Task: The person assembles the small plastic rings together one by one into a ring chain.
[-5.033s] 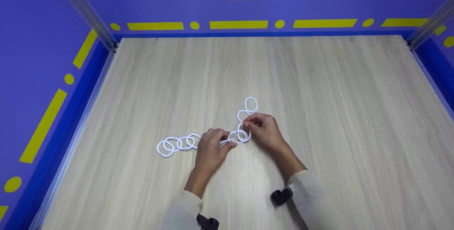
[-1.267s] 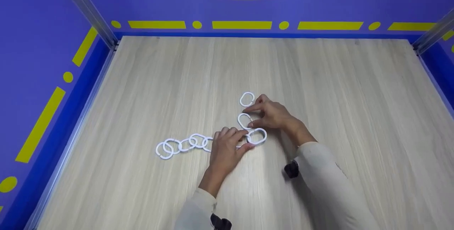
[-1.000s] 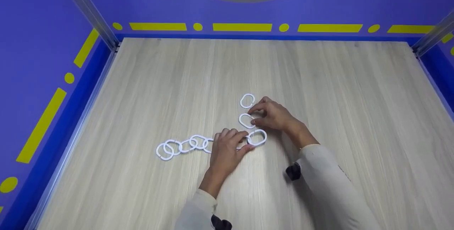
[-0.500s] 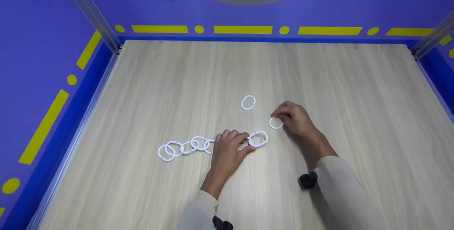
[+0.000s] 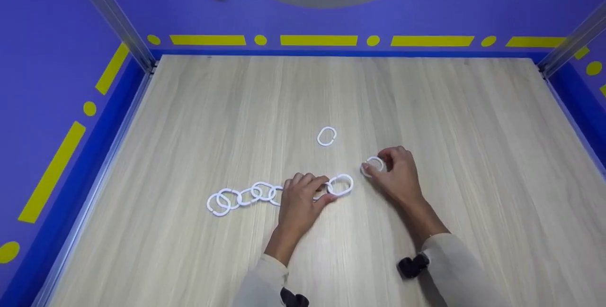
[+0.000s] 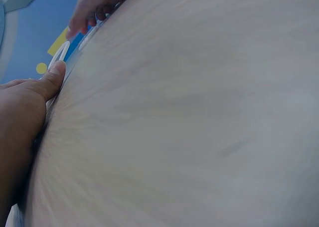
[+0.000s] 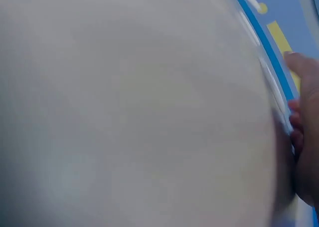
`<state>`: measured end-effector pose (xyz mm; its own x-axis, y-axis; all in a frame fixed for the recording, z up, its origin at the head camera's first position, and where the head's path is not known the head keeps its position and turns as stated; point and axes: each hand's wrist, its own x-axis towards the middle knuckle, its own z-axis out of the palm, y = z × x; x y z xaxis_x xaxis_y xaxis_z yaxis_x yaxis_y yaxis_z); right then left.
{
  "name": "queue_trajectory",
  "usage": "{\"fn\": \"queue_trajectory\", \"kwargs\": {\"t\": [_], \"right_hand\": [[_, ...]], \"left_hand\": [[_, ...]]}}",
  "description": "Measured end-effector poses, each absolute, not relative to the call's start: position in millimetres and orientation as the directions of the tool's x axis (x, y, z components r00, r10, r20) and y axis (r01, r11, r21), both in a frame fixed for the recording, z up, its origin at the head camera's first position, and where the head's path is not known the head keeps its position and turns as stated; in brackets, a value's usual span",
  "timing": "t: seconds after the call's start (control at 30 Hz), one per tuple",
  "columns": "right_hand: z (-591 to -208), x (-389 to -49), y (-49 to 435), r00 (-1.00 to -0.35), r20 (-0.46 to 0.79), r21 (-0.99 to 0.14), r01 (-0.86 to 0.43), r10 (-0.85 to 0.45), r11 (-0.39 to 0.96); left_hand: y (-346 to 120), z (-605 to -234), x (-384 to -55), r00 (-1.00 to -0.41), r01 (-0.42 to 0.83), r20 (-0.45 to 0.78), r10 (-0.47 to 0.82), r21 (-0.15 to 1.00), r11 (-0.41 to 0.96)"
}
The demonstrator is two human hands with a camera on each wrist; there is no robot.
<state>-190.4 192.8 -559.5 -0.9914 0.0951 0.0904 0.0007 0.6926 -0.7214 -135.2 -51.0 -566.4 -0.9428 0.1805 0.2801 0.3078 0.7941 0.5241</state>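
A chain of white oval curtain rings [image 5: 249,195], each with a small gap, lies across the wooden table. My left hand [image 5: 303,203] covers part of it and pinches a link between thumb and fingers. The chain's right end ring [image 5: 344,185] sticks out past the thumb. To the right, my right hand [image 5: 399,174] pinches a loose curtain ring [image 5: 375,161] between thumb and fingers, apart from the chain. Another single curtain ring [image 5: 326,136] lies flat farther back. In the left wrist view, a white ring [image 6: 61,52] rises beyond the left thumb.
The pale wooden table [image 5: 450,108] is bounded by a purple back wall [image 5: 331,20] and a left side wall [image 5: 42,60], both with yellow markings. Small black cameras [image 5: 413,266] sit at the sleeve cuffs.
The rings ahead of the right hand have come apart. One has moved right and towards me in that hand; another stays farther back. The left hand has shifted slightly right along the chain.
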Motion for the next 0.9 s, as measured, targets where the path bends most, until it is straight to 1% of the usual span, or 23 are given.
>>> {"fn": "queue_trajectory", "kwargs": {"t": [0.07,0.13,0.23,0.37,0.47,0.6,0.73,0.9], "right_hand": [[-560.7,-188.3,189.3,-0.992,0.088,-0.651,0.012,0.091,0.759],[-561.5,-187.4,188.1,-0.991,0.100,-0.618,0.011,0.092,0.786],[-562.6,-187.0,189.2,-0.989,0.125,-0.604,-0.012,0.080,0.797],[-562.9,-186.4,192.7,-0.991,0.134,-0.587,-0.060,0.024,0.808],[-561.4,-186.2,194.8,-0.994,0.110,-0.592,-0.080,-0.018,0.802],[-559.2,-185.2,196.3,-0.994,0.091,-0.637,-0.103,-0.058,0.764],[-561.3,-181.1,195.3,-0.986,0.138,-0.664,-0.162,-0.094,0.730],[-564.6,-175.6,191.9,-0.966,0.217,-0.673,-0.253,-0.141,0.696]], "left_hand": [[-50.6,-565.9,-135.3,-0.945,0.306,0.271,0.185,0.527,0.793],[-50.1,-565.3,-135.4,-0.945,0.307,0.266,0.189,0.529,0.791],[-49.5,-564.7,-135.7,-0.944,0.311,0.270,0.191,0.525,0.792],[-49.0,-564.5,-136.1,-0.942,0.311,0.275,0.190,0.513,0.800],[-49.1,-565.3,-136.5,-0.941,0.312,0.280,0.189,0.507,0.803],[-50.3,-566.9,-136.0,-0.936,0.321,0.300,0.186,0.505,0.802],[-51.6,-567.4,-135.2,-0.930,0.328,0.321,0.181,0.496,0.804],[-51.5,-566.3,-135.1,-0.933,0.323,0.311,0.183,0.492,0.809]]}}
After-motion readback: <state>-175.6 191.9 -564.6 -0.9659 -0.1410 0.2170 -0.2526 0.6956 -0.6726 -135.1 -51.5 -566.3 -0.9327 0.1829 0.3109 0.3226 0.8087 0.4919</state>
